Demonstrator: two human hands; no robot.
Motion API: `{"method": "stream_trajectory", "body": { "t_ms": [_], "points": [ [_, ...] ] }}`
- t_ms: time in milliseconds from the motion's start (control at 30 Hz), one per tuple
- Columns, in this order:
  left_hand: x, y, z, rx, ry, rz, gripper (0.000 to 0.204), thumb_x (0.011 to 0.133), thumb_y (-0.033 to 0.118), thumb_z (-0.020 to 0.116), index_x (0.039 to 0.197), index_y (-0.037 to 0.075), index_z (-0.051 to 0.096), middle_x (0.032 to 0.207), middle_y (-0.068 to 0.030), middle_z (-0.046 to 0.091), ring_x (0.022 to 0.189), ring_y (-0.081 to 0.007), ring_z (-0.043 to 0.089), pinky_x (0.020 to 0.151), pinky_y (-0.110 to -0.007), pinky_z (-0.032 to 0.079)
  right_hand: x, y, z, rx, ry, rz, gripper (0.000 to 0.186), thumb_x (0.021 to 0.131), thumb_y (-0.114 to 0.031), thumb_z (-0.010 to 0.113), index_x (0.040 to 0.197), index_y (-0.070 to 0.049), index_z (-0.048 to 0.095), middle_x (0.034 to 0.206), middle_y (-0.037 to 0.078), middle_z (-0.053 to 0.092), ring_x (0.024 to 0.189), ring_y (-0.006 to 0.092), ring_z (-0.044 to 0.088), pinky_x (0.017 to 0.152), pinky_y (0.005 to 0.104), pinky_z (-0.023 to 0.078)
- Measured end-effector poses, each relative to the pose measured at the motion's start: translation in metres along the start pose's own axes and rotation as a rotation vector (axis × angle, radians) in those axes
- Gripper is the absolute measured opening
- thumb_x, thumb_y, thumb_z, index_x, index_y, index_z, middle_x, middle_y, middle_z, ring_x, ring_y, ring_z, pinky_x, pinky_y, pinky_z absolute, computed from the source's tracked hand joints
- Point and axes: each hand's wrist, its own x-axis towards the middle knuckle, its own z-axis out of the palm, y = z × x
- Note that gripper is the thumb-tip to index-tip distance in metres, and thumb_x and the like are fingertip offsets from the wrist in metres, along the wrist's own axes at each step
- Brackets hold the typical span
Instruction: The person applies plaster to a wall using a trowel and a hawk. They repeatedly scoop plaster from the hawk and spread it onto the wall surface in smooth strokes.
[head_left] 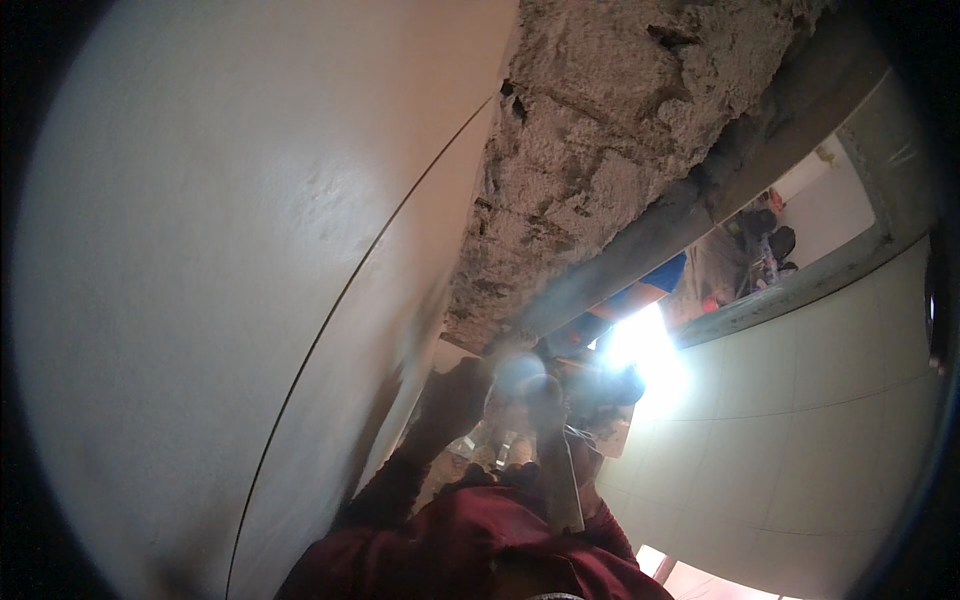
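Note:
My left hand point(462, 388) is raised beside the lower end of a rough, broken masonry edge point(590, 150). It looks closed, but it is dark and hazed by glare, so what it holds cannot be made out. Just right of it, in front of my red garment point(470, 540), stands a long pale handle-like piece point(564, 485) with a rounded dark upper end. My right hand point(588, 465) is mostly hidden behind this piece and appears closed around it. Strong backlight blurs the details.
A smooth pale wall point(200, 250) with a thin dark line point(345, 290) fills the left. Another person's blue sleeve point(665, 273) and arm show beyond the masonry. A bright light point(645, 355) glares beside them. A framed opening point(825, 205) and a pale panel point(790, 440) stand at right.

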Motion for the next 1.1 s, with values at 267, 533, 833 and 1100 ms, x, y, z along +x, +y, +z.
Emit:
{"method": "stream_trajectory", "body": {
  "t_ms": [267,533,833,1100],
  "points": [
    [0.002,0.021,-0.01,0.024,0.077,-0.01,0.02,0.093,0.019,0.056,0.089,0.0,0.049,0.063,-0.0204,0.057,0.055,-0.0399,0.06,0.047,-0.047,0.046,-0.023,0.043,0.005,-0.234,-0.056,-0.077,0.032,0.078,-0.016,0.07,0.101,0.001,0.055,0.078,0.016,0.064,0.064,0.0307,0.065,0.056,0.0395,0.05],
    [0.008,0.035,-0.015,-0.035,0.048,-0.071,0.02,0.093,0.02,0.055,0.088,0.002,0.05,0.066,-0.0189,0.058,0.057,-0.0385,0.061,0.052,-0.047,0.047,-0.054,0.065,0.012,-0.35,-0.026,0.106,0.038,0.082,-0.015,0.063,0.113,0.003,0.053,0.102,0.022,0.062,0.067,0.039,0.06,0.059,0.0395,0.048],
    [0.005,0.047,-0.017,-0.003,0.028,-0.119,0.019,0.094,0.018,0.056,0.09,0.001,0.05,0.066,-0.0211,0.06,0.056,-0.0396,0.062,0.05,-0.048,0.048,-0.067,0.062,0.008,-0.261,-0.04,0.224,0.045,0.077,-0.009,0.07,0.117,0.0,0.052,0.108,0.019,0.06,0.089,0.0334,0.061,0.079,0.0443,0.049],
    [0.0,0.052,-0.016,-0.009,-0.031,-0.178,0.02,0.095,0.02,0.055,0.096,0.0,0.05,0.074,-0.0229,0.063,0.064,-0.0412,0.064,0.054,-0.049,0.05,-0.058,0.062,0.014,-0.507,0.026,0.142,0.03,0.073,-0.003,0.069,0.1,-0.001,0.057,0.106,0.019,0.06,0.094,0.0382,0.06,0.068,0.0481,0.046]
  ]
}}
